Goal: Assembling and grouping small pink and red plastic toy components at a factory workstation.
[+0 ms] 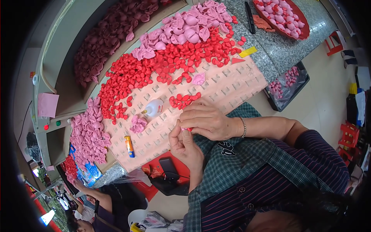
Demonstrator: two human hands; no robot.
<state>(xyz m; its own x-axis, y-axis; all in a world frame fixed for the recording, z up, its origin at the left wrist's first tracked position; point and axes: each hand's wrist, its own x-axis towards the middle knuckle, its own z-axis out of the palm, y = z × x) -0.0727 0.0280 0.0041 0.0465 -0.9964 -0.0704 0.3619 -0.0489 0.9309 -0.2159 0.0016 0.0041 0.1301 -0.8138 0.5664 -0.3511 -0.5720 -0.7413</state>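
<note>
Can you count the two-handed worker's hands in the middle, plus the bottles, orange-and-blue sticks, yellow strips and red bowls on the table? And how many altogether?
Bare left hand and bare right hand: 2
Whitish, narrow-tipped bottle: 1
Slim orange-and-blue stick: 1
Flat yellow strip: 1
Wide red bowl: 1
Total: 6

At the near edge of the desk (148,150), the left hand (188,151) is held with thumb and fingers pinched, and the right hand (208,120) is curled over its fingertips.
</note>
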